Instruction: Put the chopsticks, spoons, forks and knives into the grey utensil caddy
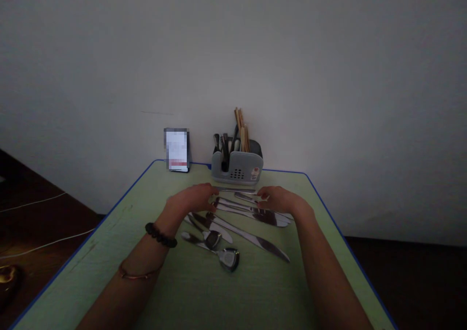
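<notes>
The forearms [330,271] were nearest, slanting in over the table [255,303] to loose cutlery [270,217] lying before a grey rack [247,161]. The left hand [199,196] and right hand [279,199] were at opposite ends of the farthest pieces, fingers half curled, neither wide nor plainly pinched; whether either gripped anything, one could not tell. The step in hand looked like gathering or lining up those pieces. A next move seemed to call for fingertips under the thin metal at both ends, level, without dragging the knives just below. Nearer the person, a long knife [251,237] pointed rightward and two spoons [229,258] lay with their bowls toward the right.

The rack, with chopsticks [243,138] upright in it, stood near the far edge by the wall [328,101], leaving little room behind. A phone [178,150] stood left of it. The open room was in front of the spoons, well inside the blue rims.
</notes>
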### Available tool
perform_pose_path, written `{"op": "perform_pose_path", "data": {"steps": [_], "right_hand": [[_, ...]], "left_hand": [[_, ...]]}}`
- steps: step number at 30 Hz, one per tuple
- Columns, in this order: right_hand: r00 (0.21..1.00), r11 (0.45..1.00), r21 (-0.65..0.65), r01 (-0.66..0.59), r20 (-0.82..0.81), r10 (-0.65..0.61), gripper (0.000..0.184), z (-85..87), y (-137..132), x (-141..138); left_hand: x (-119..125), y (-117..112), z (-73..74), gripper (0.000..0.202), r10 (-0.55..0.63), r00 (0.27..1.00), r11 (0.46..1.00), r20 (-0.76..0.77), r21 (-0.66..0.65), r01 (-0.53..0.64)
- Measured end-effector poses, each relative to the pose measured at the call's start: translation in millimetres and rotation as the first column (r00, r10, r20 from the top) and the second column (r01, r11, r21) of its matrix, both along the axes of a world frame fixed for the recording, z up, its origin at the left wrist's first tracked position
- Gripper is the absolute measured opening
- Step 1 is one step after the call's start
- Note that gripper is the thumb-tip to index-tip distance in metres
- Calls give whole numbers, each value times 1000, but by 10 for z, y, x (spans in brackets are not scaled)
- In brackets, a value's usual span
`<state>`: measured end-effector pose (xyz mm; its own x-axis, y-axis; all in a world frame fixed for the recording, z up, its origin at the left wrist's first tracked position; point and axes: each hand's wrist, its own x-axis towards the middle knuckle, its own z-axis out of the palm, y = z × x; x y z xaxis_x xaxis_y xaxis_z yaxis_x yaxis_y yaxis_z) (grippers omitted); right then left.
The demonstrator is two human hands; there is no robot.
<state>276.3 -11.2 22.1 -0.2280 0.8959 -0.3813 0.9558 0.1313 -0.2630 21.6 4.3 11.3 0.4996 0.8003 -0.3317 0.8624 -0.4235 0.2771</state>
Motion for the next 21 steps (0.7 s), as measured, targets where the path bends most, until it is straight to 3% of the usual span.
{"op": "perform_pose_path", "data": {"steps": [4,10,21], "right_hand": [[1000,1000,-16,16,8,-16,41,27,3,4],[1000,999,-36,14,15,-14,41,39,-13,-75],[1000,999,-42,-17,21,18,41,30,-20,-157]], "left_hand": [[56,-8,0,37,-29,1000,999,8,-23,29],[76,1,-27,31,25,999,999,-39,-44,-27],[64,14,-52,33,36,997,999,-75,-32,-39]]}}
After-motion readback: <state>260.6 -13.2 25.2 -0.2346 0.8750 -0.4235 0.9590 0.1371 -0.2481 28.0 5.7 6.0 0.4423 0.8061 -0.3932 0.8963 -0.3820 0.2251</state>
